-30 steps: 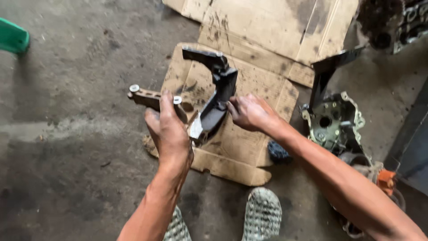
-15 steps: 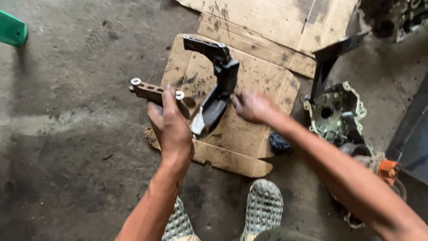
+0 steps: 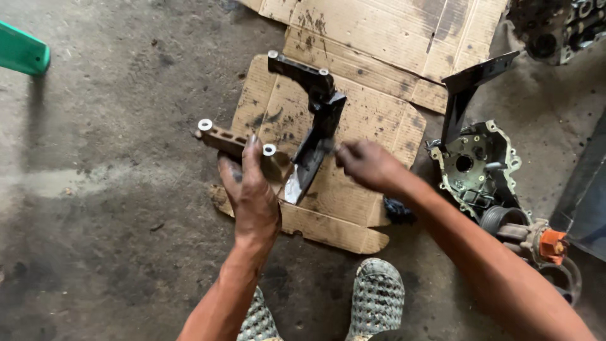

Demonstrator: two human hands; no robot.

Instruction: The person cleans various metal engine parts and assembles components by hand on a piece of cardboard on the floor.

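Observation:
A black, greasy metal bracket (image 3: 319, 120) with two arms and pale bushings at the ends is held above a stained cardboard sheet (image 3: 372, 120). My left hand (image 3: 252, 192) grips its lower left arm from underneath, near a pale bushing (image 3: 269, 149). My right hand (image 3: 366, 165) has its fingers pinched against the bracket's middle, right beside the bare shiny lower tip (image 3: 294, 187). Whether it holds a small tool there, I cannot tell.
A grimy engine cover (image 3: 476, 167) with a black plate (image 3: 470, 88) standing on it lies to the right, with an orange-tipped part (image 3: 552, 245) below it. More engine parts (image 3: 558, 25) sit top right. A green object (image 3: 22, 53) is at top left. My sandals (image 3: 375, 297) are on concrete.
The view has shifted slightly, and the bracket sits a little higher and more upright. My right hand has slid closer to the bracket's middle. My left hand keeps its grip.

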